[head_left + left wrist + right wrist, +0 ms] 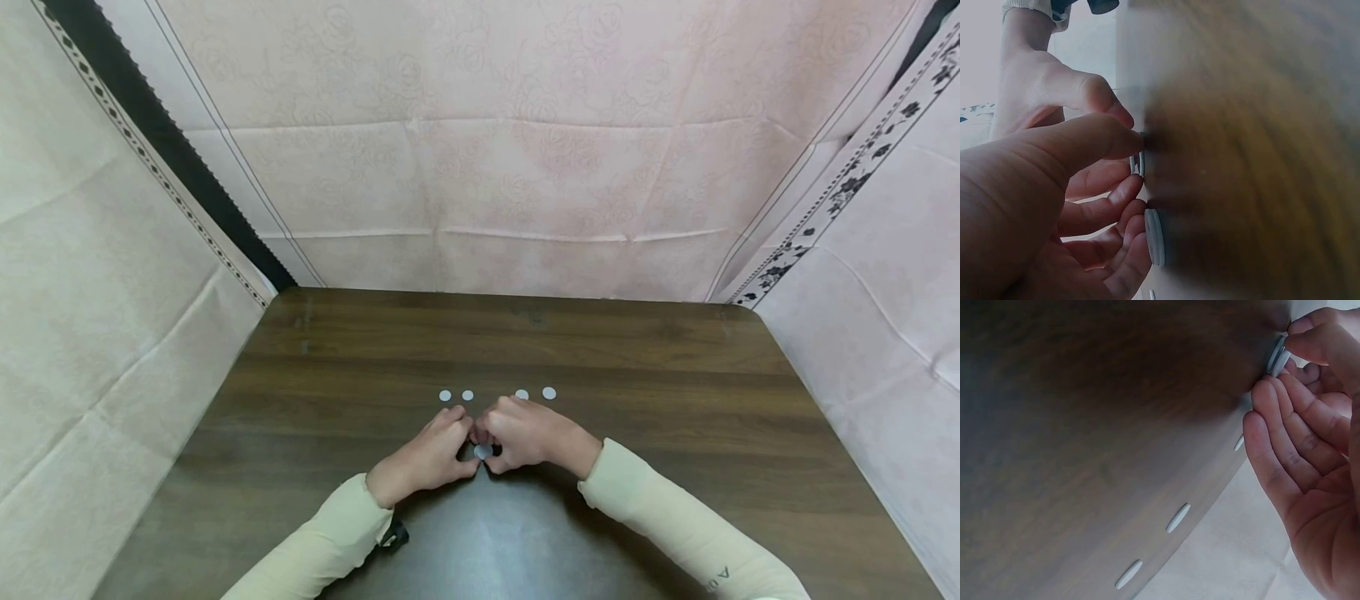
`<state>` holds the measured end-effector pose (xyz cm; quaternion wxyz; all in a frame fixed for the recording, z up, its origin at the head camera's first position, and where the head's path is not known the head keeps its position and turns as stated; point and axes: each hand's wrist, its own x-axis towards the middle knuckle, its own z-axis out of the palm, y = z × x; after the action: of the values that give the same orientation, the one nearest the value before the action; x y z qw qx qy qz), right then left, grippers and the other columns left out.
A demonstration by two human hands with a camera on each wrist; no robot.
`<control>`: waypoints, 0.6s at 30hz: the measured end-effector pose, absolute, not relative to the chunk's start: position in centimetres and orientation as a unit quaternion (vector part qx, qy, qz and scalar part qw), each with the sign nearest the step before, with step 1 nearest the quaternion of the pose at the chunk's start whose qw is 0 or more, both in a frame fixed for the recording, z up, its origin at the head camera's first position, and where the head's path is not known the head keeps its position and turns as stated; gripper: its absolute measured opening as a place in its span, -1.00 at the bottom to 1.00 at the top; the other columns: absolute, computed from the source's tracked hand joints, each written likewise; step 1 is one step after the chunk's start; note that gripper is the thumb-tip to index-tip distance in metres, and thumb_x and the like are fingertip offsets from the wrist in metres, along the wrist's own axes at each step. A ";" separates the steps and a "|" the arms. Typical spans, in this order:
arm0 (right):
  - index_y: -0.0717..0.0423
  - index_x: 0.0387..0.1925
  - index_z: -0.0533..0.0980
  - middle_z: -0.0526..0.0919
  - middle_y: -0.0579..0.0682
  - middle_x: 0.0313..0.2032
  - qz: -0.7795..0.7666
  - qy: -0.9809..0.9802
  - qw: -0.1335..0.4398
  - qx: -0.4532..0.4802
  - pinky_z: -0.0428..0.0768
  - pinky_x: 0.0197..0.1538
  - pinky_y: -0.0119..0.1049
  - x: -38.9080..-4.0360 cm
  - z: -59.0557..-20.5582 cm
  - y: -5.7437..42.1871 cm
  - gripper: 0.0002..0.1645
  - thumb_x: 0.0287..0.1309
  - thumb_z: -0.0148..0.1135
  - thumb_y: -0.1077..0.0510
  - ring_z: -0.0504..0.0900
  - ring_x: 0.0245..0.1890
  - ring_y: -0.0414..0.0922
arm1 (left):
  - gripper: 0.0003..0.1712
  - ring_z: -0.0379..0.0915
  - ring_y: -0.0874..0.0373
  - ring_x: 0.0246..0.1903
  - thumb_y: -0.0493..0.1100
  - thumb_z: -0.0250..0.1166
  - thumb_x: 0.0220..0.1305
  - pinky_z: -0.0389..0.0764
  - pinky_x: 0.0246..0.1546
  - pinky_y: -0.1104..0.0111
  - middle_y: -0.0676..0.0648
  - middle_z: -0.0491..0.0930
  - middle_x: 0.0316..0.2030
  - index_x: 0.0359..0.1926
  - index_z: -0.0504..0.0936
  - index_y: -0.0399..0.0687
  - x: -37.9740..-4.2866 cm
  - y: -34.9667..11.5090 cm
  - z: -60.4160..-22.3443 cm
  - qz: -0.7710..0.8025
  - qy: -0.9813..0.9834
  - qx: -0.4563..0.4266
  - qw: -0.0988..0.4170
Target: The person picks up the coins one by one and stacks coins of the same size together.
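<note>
Both hands meet near the front middle of the table around one small round white disc (483,451). My left hand (433,450) has its thumb and fingertips at the disc's left side, pinching it. From the other side my right hand (528,433) pinches it between thumb and curled fingers. In the right wrist view the disc (1277,357) stands at the right thumb tip and shows a layered edge; whether it is two discs or a reflection I cannot tell. In the left wrist view, another disc (1154,237) lies by the left fingertips.
Behind the hands, several white discs lie in a loose row on the brown wooden table (337,358): two at left, including the outer left disc (446,396), and two at right, including the outer right disc (549,392). Pale patterned cloth (510,183) hangs around the table.
</note>
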<state>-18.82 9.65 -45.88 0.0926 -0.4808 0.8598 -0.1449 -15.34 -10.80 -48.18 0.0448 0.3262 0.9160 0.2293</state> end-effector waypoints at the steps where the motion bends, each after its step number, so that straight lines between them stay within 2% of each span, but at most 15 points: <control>1: -0.01 -0.39 0.69 0.75 -0.16 -0.42 -0.145 0.860 0.091 -0.482 0.49 -0.38 -0.61 -18.8 -45.9 9.6 -0.88 0.04 0.55 0.15 0.52 -0.48 -0.48 | -0.80 0.35 0.12 -0.27 -0.21 0.48 0.21 0.50 -0.20 0.31 -0.03 0.47 -0.25 -0.25 0.64 -0.19 -15.4 -10.8 -48.2 0.229 0.916 0.326 0.045; 11: 0.00 -0.38 0.71 0.75 -0.17 -0.44 -0.143 0.856 0.084 -0.489 0.47 -0.39 -0.63 -18.9 -45.9 9.6 -0.89 0.05 0.55 0.16 0.51 -0.50 -0.50 | -0.81 0.39 0.11 -0.24 -0.21 0.47 0.22 0.55 -0.14 0.28 -0.03 0.49 -0.23 -0.23 0.65 -0.20 -15.4 -10.8 -48.3 0.230 0.915 0.328 0.042; 18: 0.02 -0.36 0.72 0.77 -0.16 -0.41 -0.145 0.857 0.085 -0.486 0.50 -0.35 -0.63 -18.8 -45.9 9.6 -0.88 0.04 0.55 0.17 0.64 -0.44 -0.41 | -0.80 0.39 0.10 -0.23 -0.20 0.48 0.22 0.55 -0.14 0.28 -0.02 0.49 -0.23 -0.22 0.66 -0.19 -15.4 -10.9 -48.4 0.227 0.916 0.328 0.041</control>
<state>-18.79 9.64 -45.90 0.0847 -0.4864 0.8574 -0.1450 -15.36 -10.85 -48.36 0.0414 0.3283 0.9159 0.2274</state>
